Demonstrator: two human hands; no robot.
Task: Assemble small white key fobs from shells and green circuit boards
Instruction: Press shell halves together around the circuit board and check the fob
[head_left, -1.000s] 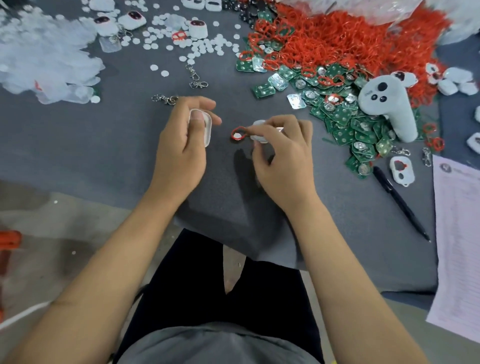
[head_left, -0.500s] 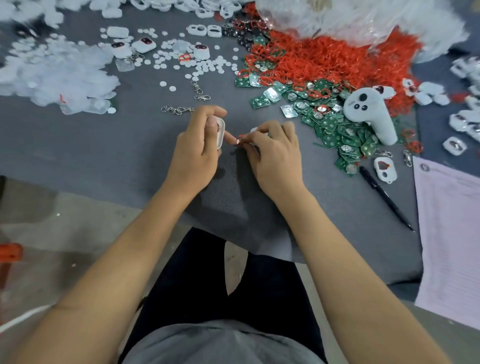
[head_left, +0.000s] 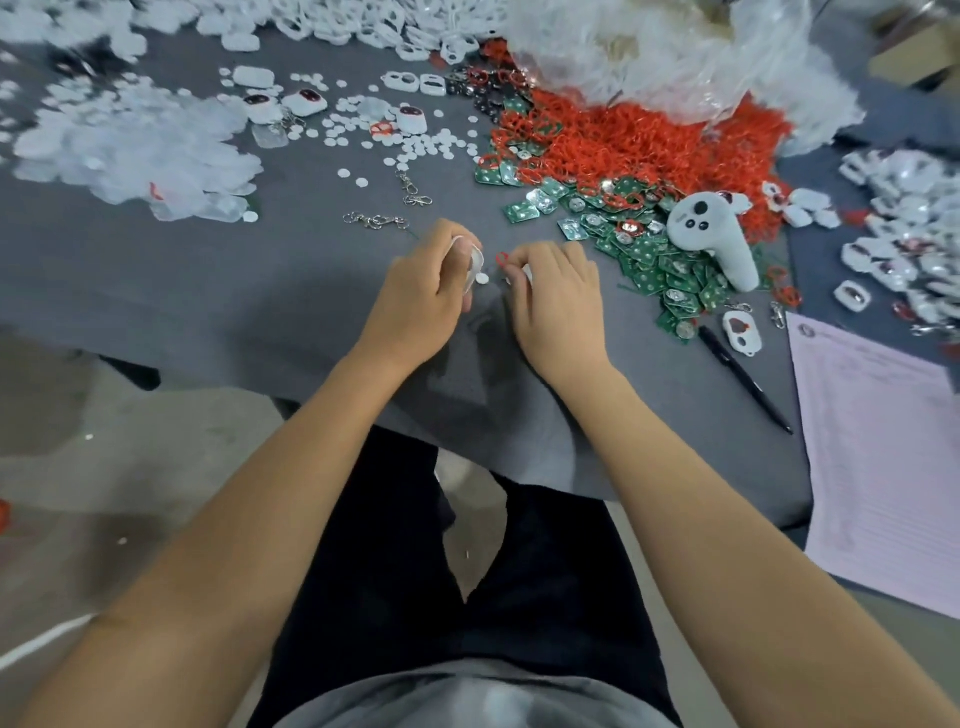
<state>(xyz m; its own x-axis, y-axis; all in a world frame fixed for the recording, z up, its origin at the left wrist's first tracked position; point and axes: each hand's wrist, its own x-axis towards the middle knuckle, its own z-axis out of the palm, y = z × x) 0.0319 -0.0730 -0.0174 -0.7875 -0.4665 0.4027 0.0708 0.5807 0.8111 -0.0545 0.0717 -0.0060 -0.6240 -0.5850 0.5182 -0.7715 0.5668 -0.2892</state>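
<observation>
My left hand (head_left: 423, 293) grips a white key fob shell (head_left: 475, 267) on edge over the grey table (head_left: 208, 291); a small white disc (head_left: 482, 279) shows at its lower end. Close beside it, my right hand (head_left: 558, 306) pinches a second white shell part (head_left: 525, 274) with a red ring (head_left: 502, 258) at the fingertips. My fingers hide most of both parts. A heap of green circuit boards (head_left: 649, 260) lies to the right of my hands, beside a pile of red rings (head_left: 639, 140).
Loose white discs (head_left: 415, 145), metal key clasps (head_left: 376, 221), finished fobs (head_left: 413, 118) and clear plastic pieces (head_left: 130, 150) cover the far left. A grey controller (head_left: 719, 241), a black pen (head_left: 743, 376), a lone fob (head_left: 742, 332) and a paper form (head_left: 883, 457) lie right.
My hands have come closer together, bringing the shell and the ring part almost to touching. The camera view has tilted so more of the far table shows.
</observation>
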